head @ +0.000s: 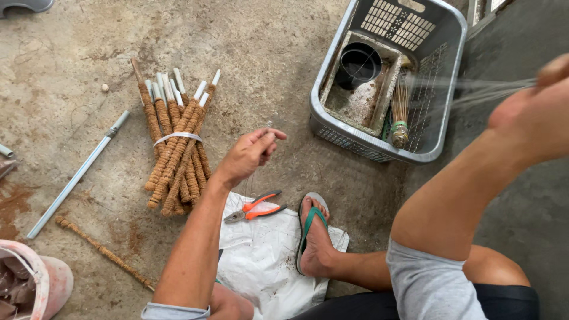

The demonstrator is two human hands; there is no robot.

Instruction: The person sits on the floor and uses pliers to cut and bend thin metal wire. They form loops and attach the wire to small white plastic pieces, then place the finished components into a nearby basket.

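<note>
Left hand (249,155) grip: fingertips pinched shut on thin strands (474,90), barely visible near it. Right hand (536,112) raised close to the camera, blurred; closed on the same strands, pulled taut across the grey basket (441,101). White sack (264,261) on the floor just below the left hand, orange-handled pliers (256,208) lying on its top edge, sandalled foot (314,237) on it. Bundle of coir-wrapped sticks (178,148), banded, left of the left hand. Metal rod (77,175) further left. Basket holds a black pot (358,64) and a tied bunch of thin sticks (400,112).
</note>
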